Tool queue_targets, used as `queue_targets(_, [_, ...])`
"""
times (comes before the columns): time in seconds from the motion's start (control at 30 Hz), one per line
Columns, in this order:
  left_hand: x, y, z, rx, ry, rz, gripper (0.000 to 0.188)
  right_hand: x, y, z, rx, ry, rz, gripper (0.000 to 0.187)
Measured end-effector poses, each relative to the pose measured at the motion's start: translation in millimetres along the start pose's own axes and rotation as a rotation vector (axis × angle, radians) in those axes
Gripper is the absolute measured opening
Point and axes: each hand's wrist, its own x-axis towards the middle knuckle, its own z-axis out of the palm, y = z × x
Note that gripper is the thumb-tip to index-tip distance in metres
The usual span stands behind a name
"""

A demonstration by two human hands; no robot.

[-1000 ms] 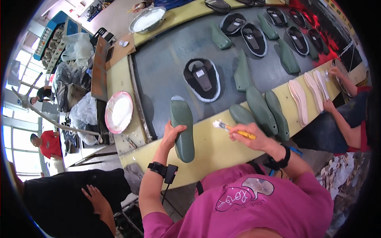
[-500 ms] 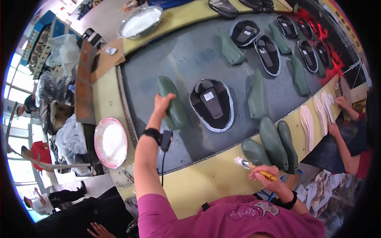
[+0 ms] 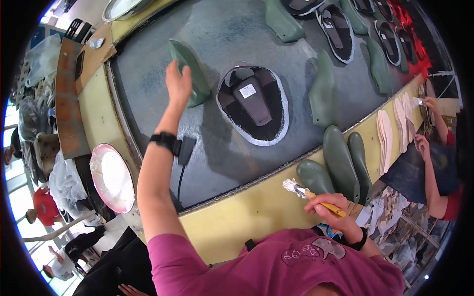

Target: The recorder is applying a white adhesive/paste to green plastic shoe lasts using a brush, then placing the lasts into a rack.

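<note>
My left hand (image 3: 177, 85) is stretched over the grey work surface (image 3: 148, 93), its fingers apart beside a green shoe last (image 3: 191, 76). Whether a fingertip still touches the last is hard to tell. To the right of that last lies a dark shoe upper (image 3: 254, 106), its open side up, with a pale fuzzy rim and a white label inside. Closer to my body, my right hand (image 3: 330, 209) grips a brush (image 3: 310, 194) by its yellow handle. White paste coats the bristles, which point left above the yellow table edge (image 3: 237, 229).
A pink-rimmed basin (image 3: 129, 195) of white paste stands at left. Green lasts (image 3: 340, 160) rest on the near edge beside pale insoles (image 3: 385, 143). More uppers (image 3: 337, 34) and lasts (image 3: 323, 91) lie farther right. A co-worker's hands (image 3: 423, 145) handle insoles there.
My left hand has loosened from the green last, which now sits farther from me relative to the upper. The whole view has shifted. My right hand still holds the brush.
</note>
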Motion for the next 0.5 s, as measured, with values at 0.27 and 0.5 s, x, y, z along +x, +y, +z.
queue_targets(0.27, [-94, 85, 62, -0.518, -0.506, -0.336, 0.089, -26, -7, 8, 0.084, -0.011, -0.124, 0.011])
queue_targets(0.5, [-130, 128, 54, -0.469, -0.354, -0.509, 0.087, -71, -7, -24, -0.185, 0.111, -0.407, 0.012])
